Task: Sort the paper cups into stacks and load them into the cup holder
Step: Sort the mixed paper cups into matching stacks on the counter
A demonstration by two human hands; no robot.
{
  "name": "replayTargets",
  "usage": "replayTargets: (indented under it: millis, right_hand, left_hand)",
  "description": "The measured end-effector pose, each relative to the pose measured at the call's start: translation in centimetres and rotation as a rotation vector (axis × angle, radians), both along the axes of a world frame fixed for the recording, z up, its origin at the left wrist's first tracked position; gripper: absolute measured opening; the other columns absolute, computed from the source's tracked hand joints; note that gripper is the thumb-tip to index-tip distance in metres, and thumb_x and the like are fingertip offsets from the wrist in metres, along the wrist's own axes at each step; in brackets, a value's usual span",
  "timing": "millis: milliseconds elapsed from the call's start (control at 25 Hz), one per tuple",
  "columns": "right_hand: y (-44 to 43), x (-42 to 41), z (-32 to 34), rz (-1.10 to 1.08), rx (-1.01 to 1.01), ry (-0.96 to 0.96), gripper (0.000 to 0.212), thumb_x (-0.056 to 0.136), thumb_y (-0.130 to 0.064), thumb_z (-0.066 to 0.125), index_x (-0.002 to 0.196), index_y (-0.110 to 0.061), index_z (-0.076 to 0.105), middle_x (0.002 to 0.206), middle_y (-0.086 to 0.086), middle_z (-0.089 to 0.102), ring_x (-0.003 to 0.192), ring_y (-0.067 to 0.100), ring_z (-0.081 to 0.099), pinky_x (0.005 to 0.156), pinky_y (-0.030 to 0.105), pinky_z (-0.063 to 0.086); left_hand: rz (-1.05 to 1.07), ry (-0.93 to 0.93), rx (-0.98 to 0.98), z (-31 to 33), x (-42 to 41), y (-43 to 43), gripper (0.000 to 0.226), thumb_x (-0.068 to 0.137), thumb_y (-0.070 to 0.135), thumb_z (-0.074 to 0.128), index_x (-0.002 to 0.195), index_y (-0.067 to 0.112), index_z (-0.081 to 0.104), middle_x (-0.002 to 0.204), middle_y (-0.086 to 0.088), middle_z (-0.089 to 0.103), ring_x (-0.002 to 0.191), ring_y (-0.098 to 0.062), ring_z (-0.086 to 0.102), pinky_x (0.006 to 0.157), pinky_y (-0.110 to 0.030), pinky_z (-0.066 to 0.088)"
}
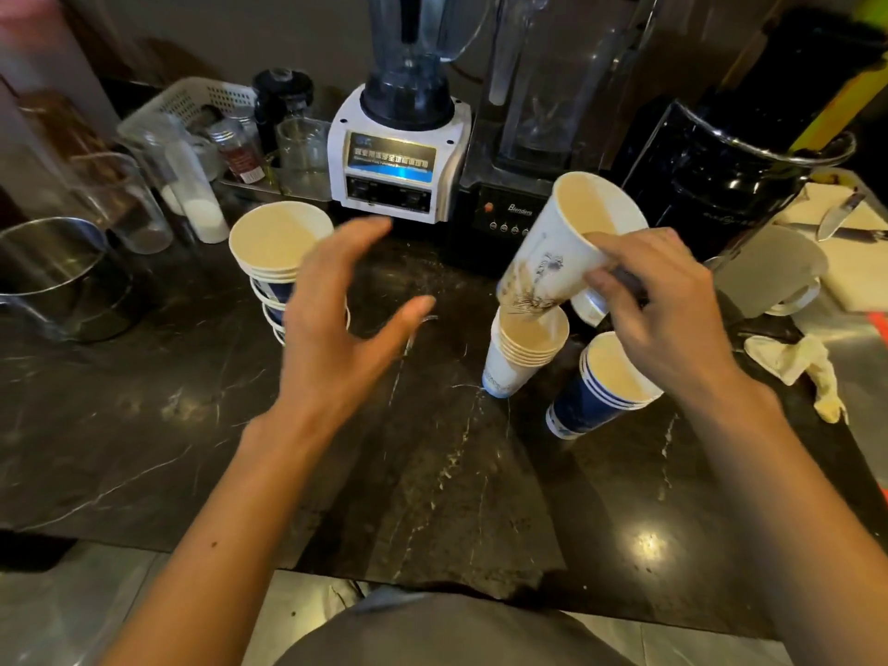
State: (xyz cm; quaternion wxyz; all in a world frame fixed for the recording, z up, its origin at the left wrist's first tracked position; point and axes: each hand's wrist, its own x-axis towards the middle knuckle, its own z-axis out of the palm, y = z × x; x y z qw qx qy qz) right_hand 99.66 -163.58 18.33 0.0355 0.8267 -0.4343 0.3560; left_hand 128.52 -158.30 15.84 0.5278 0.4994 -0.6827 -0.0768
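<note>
My right hand (pixel 668 310) grips a tall white paper cup with a plant print (pixel 557 252), tilted, its base just above a stack of several small white cups (pixel 521 353) on the dark counter. A stack of blue cups (pixel 600 391) leans to the right of it, below my right wrist. Another small cup (pixel 588 305) shows partly behind my fingers. My left hand (pixel 336 319) hovers open with fingers spread, in front of a tall stack of blue-and-white cups (pixel 276 252) at the left. No cup holder is identifiable.
Two blenders (pixel 399 151) and a black machine (pixel 730 185) line the back of the marble counter (pixel 432 473). Glass jars and a metal pot (pixel 53 276) stand at the left. A knife on a board (pixel 838 216), an overturned grey cup and a crumpled cloth (pixel 793 362) lie at the right.
</note>
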Motion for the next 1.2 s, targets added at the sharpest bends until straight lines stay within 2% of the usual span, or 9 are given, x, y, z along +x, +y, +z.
replayTargets:
  millis: [80,200,320,480,600,680,960,1080,1200]
  right_hand:
    - [-0.1,-0.5,-0.9,-0.017,0.038,0.076,0.028,0.095,-0.011,0.060,0.122,-0.006,0.061,0.099,0.010,0.062,0.095,0.024,0.051,0.084,0.034,0.038]
    - [-0.2,-0.8,-3.3,-0.040,0.106,0.197,0.027,0.095,-0.012,0.059,0.121,-0.008,0.063,0.097,0.008,0.062,0.094,0.028,0.053,0.086,0.038,0.037]
    - [-0.4,-0.2,-5.4,-0.039,0.243,0.247,0.027,0.095,-0.011,0.059,0.121,-0.008,0.065,0.097,0.007,0.062,0.095,0.030,0.053,0.083,0.046,0.043]
    - [-0.1,0.1,-7.9,-0.039,0.477,0.364,0.034,0.099,-0.015,0.052,0.132,-0.016,0.059,0.104,0.001,0.056,0.101,0.022,0.049,0.081,0.040,0.045]
    - [-0.2,0.1,-8.2,-0.050,0.509,0.446,0.039,0.101,-0.024,0.048,0.139,-0.023,0.052,0.109,-0.001,0.056,0.105,0.018,0.048,0.083,0.035,0.042]
    - [-0.4,0.4,-7.8,-0.067,0.545,0.454,0.041,0.101,-0.031,0.048,0.141,-0.024,0.050,0.116,-0.001,0.055,0.111,0.019,0.048,0.087,0.036,0.044]
    - [0.5,4.7,-4.1,0.045,0.360,0.169,0.055,0.099,-0.038,0.054,0.149,-0.025,0.036,0.145,0.000,0.045,0.132,0.012,0.036,0.110,0.038,0.031]
    - [0.3,7.9,-1.9,0.144,0.375,0.064,0.062,0.097,-0.043,0.055,0.152,-0.028,0.029,0.151,-0.004,0.037,0.139,0.010,0.033,0.112,0.030,0.030]
    - [0.2,9.3,-0.8,0.251,0.388,0.005,0.050,0.096,-0.035,0.061,0.143,-0.024,0.048,0.150,0.000,0.039,0.139,0.015,0.035,0.112,0.034,0.035]
  left_hand:
    - [0.160,-0.051,-0.101,0.0,1.6,-0.1,0.072,0.082,0.034,0.077,0.140,0.012,0.040,0.144,-0.012,0.044,0.136,-0.024,0.039,0.116,-0.034,0.031]
    - [0.294,0.025,0.081,-1.2,3.3,-0.8,0.097,0.073,0.038,0.084,0.147,0.020,0.025,0.156,-0.018,0.023,0.146,-0.026,0.019,0.119,-0.022,0.014]
    - [0.340,0.128,0.194,-3.4,4.8,-1.4,0.113,0.067,0.042,0.087,0.152,0.021,0.016,0.160,-0.015,0.011,0.150,-0.026,0.013,0.121,-0.030,0.014]
    - [0.283,0.246,0.244,-5.9,5.8,-2.4,0.121,0.064,0.038,0.089,0.155,0.020,0.010,0.160,-0.006,0.017,0.147,-0.016,0.022,0.117,-0.014,0.017]
    - [0.206,0.368,0.289,-7.3,6.3,-3.0,0.124,0.066,0.029,0.090,0.155,0.025,0.005,0.157,0.002,0.029,0.144,-0.010,0.031,0.120,-0.036,0.027]
    - [0.201,0.410,0.355,-8.0,6.6,-3.3,0.117,0.068,0.027,0.089,0.154,0.025,0.011,0.154,0.004,0.037,0.140,-0.009,0.038,0.116,-0.038,0.033]
    - [0.101,0.466,0.462,-9.1,5.2,-3.5,0.087,0.066,0.035,0.087,0.140,0.025,0.041,0.128,0.018,0.055,0.109,0.021,0.052,0.087,-0.002,0.043]
    - [-0.029,0.403,0.495,-9.0,2.6,-3.4,0.089,0.064,0.036,0.089,0.139,0.024,0.043,0.128,0.018,0.058,0.117,0.008,0.055,0.098,-0.014,0.046]
    - [-0.152,0.371,0.492,-9.2,-0.3,-3.0,0.089,0.066,0.033,0.089,0.141,0.019,0.042,0.132,0.007,0.060,0.120,-0.003,0.057,0.101,-0.028,0.049]
